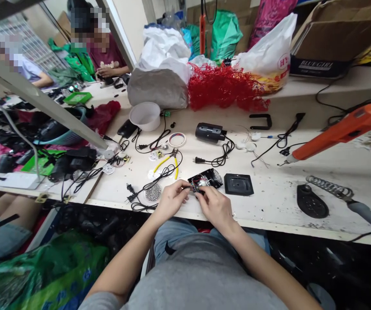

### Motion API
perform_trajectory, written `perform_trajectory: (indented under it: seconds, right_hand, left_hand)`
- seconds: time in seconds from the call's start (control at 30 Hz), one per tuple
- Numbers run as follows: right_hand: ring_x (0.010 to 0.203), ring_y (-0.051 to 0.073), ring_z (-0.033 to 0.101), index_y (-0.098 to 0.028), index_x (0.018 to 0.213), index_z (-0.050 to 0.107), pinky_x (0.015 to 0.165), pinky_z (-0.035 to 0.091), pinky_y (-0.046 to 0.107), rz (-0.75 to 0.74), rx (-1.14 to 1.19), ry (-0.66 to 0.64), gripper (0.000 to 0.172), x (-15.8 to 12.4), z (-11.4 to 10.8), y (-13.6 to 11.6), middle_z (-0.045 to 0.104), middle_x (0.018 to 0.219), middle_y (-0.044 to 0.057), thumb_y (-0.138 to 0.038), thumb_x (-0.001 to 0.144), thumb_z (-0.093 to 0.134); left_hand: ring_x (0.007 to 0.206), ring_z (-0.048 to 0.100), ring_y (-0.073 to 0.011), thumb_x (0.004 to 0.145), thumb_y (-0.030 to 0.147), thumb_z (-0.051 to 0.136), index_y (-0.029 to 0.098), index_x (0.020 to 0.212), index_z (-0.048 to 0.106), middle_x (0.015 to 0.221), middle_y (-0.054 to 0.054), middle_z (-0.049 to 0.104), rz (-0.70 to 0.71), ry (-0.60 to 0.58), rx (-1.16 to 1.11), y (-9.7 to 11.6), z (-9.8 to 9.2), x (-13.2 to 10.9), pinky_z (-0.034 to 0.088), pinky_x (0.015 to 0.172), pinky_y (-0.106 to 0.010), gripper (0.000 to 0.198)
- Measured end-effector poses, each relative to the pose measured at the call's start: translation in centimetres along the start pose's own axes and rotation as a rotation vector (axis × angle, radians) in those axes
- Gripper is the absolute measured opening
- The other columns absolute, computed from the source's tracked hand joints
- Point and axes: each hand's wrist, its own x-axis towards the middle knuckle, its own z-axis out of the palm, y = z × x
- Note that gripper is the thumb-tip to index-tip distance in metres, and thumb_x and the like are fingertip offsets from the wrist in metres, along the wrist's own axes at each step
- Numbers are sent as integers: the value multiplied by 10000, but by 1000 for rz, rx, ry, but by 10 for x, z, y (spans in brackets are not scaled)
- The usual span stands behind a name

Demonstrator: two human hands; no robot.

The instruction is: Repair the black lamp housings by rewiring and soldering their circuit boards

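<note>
An opened black lamp-like housing point(216, 177), with red and other wires inside and a clear round end, lies at the bench's front edge. At its near-left end, my left hand point(173, 199) is closed in a pinch. My right hand point(216, 207) pinches just beside it, fingertips almost meeting the left ones. Whatever small dark piece is between the fingers is too hidden to name. To the right of the housing is a black rectangular tray-like part point(238, 184). Left of my hands sit a dish of small screws point(152, 193) and yellow-handled pliers point(176, 165).
An orange electric screwdriver point(340, 131) hangs at right, above a soldering iron point(366, 213) in its coil stand. Behind are a closed black housing point(209, 131) with cord, a tape roll point(176, 140), a white bowl point(145, 116) and red netting point(224, 88). Co-workers sit at left.
</note>
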Motion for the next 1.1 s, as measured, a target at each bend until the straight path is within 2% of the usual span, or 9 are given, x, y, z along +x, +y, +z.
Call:
perform_trajectory:
  seconds: [0.13,0.23,0.4,0.53,0.63,0.73,0.87,1.0,1.1]
  right_hand:
    - [805,201,710,-195,961,708,698,512,280,-27,17,-1,296,2,0,-1,752,891,84,-301,1002,433]
    - [772,190,708,-207,938,708,694,521,273,8,92,-29,275,1,-2,-2,753,861,69,-297,985,453]
    - [598,165,674,-210,1061,703,634,549,269,150,250,-60,240,-5,-2,-1,734,714,10,-352,932,558]
    - [727,176,726,-195,1073,708,708,578,281,92,261,32,249,-3,-3,-3,779,909,65,-324,955,531]
    - [785,177,740,-209,987,716,737,581,278,44,269,107,250,-2,-6,-4,783,947,69,-275,979,475]
    - [682,165,722,-215,921,705,654,572,258,64,346,136,215,-4,-11,-5,763,791,40,-274,964,504]
    - [670,166,717,-222,860,698,648,592,262,205,531,121,143,-11,-19,-3,751,774,31,-323,904,607]
    - [652,176,712,-217,782,682,633,609,280,371,738,80,175,-16,-27,2,737,733,34,-387,817,704]
    - [648,172,707,-212,784,686,622,607,278,427,815,66,198,-18,-30,7,736,739,36,-393,753,760]
  left_hand:
    - [556,594,-130,716,405,719,184,891,693,672,8,650,-175,-3,-333,-5,7,-8,505,589,-263,283]
    - [509,545,-94,683,477,763,176,793,677,715,4,657,-211,39,-414,-5,11,-8,471,530,-238,332]
    - [406,422,-62,643,566,796,178,642,580,548,42,560,-270,79,-478,0,14,2,384,428,-208,444]
    - [365,339,-32,632,489,794,184,612,499,632,7,664,-290,27,-578,9,12,11,384,403,-205,425]
    - [381,402,-41,606,425,808,180,615,495,665,-17,703,-322,-38,-630,15,10,11,418,430,-203,397]
    - [501,560,-87,591,393,827,165,630,526,731,-61,739,-359,-91,-661,17,9,7,458,492,-200,379]
    - [679,663,-142,608,345,853,145,737,607,790,-79,757,-361,-148,-656,14,12,-2,508,605,-225,342]
    - [728,681,-150,623,341,887,150,864,648,793,-56,751,-332,-202,-594,12,17,-9,528,691,-257,388]
    - [726,676,-141,637,390,893,153,899,651,789,-39,725,-327,-245,-528,9,22,-12,536,710,-266,429]
